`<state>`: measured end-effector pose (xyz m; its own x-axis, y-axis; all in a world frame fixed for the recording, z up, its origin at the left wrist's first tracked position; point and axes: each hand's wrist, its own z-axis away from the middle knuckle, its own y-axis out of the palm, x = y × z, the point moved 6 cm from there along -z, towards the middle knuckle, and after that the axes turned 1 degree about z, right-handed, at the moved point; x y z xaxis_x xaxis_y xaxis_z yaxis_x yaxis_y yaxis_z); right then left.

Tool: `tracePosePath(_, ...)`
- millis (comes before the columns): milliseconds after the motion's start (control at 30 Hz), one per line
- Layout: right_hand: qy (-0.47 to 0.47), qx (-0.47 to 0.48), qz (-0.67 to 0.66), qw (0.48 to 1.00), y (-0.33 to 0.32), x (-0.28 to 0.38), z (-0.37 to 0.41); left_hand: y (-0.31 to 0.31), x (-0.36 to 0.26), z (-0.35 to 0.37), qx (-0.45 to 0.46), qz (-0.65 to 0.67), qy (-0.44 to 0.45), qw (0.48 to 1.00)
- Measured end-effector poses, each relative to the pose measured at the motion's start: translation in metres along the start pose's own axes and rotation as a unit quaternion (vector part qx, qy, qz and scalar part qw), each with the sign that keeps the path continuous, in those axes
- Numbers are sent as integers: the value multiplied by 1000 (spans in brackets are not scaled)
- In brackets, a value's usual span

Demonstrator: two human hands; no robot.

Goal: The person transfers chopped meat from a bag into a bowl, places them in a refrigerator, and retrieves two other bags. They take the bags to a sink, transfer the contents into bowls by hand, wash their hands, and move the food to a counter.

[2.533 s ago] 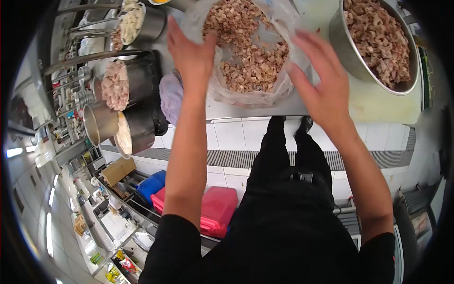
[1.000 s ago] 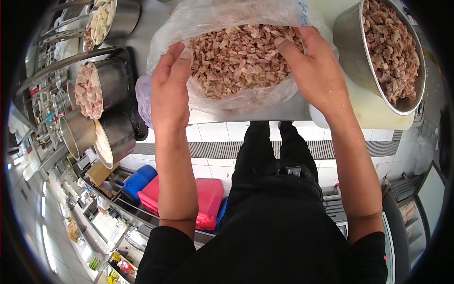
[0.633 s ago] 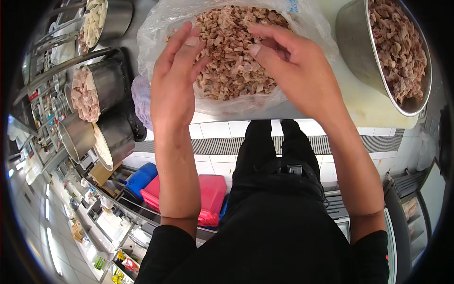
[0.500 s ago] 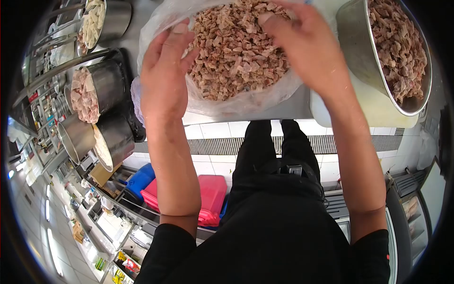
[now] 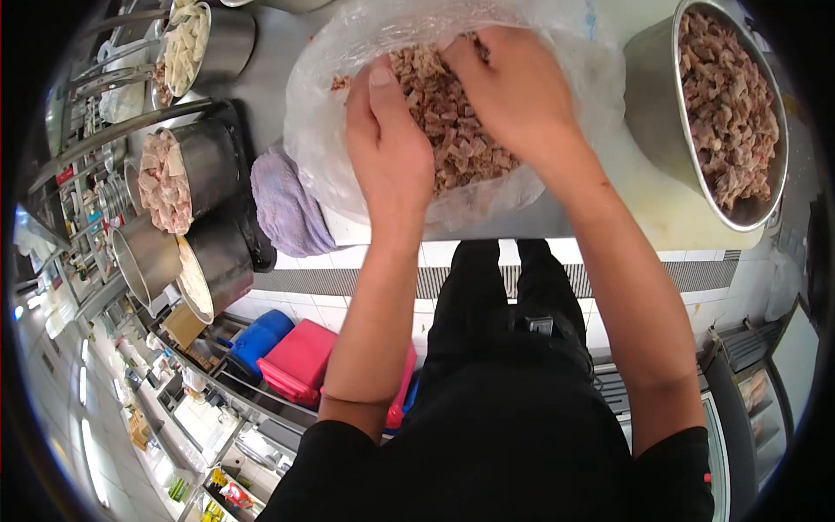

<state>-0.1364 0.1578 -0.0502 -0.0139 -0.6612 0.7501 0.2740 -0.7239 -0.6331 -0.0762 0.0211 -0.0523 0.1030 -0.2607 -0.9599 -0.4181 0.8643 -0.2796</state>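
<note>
Chopped meat pieces [image 5: 457, 130] lie in a clear plastic bag [image 5: 322, 130], whose mouth is spread wide on the metal counter. Over the left part of the pile, my left hand [image 5: 389, 143] rests with its thumb and fingers curved against the meat. On the right, my right hand [image 5: 513, 91] reaches into the pile with its fingers bent down. The fingertips of both hands are partly hidden in the meat and the folds of the bag. A metal container [image 5: 657, 96] of similar chopped meat stands at the right.
A purple cloth [image 5: 287, 204] lies at the counter's left edge. Further left are metal pots of pale meat [image 5: 163, 183] and light strips [image 5: 186, 48]. A pale cutting board [image 5: 670, 204] sits under the right container. Pink bins [image 5: 300, 361] and a blue drum [image 5: 263, 341] stand below.
Both hands have come closer together over the meat, the left moving right and the right moving slightly left. The bag's sides have drawn inward, and more of the purple cloth shows.
</note>
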Motion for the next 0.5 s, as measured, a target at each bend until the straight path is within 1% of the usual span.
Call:
tracePosePath(33,-101,-93,-23,990,2,4,-1,2,2,3,-6,-3,-24,1000)
tracePosePath(67,-105,-97,-22,989,1,6,-3,4,4,3,-8,0,-19,1000)
tracePosePath(133,-70,-52,-22,996,6,2,-5,2,16,7,-44,-49,-36,997)
tracePosePath(167,-72,-52,-22,996,9,2,-7,4,21,8,-44,-65,-44,996)
tracePosePath(200,-45,-43,8,998,14,-3,-11,6,24,9,-46,-65,-43,996)
tracePosePath(233,-19,-35,38,999,18,-8,-14,9,27,9,-61,-74,-42,994)
tracePosePath(267,-22,-38,38,998,25,-11,-14,11,28,7,-77,-83,-39,993)
tracePosePath(333,-93,-139,91,982,28,-3,-11,19,21,1,-84,-59,-15,995)
tracePosePath(367,-48,-81,107,990,30,-2,-12,21,19,-1,-91,-10,-43,995)
tracePosePath(400,-51,-84,106,990,34,-1,-14,23,18,-2,-98,38,-71,992)
tracePosePath(433,-76,-111,54,989,37,-2,-16,23,17,-4,-99,39,-68,992)
tracePosePath(467,-101,-138,3,985,34,4,-16,25,21,-6,-95,81,-87,988)
tracePosePath(500,-103,-141,3,985,32,6,-16,28,25,-8,-90,125,-105,982)
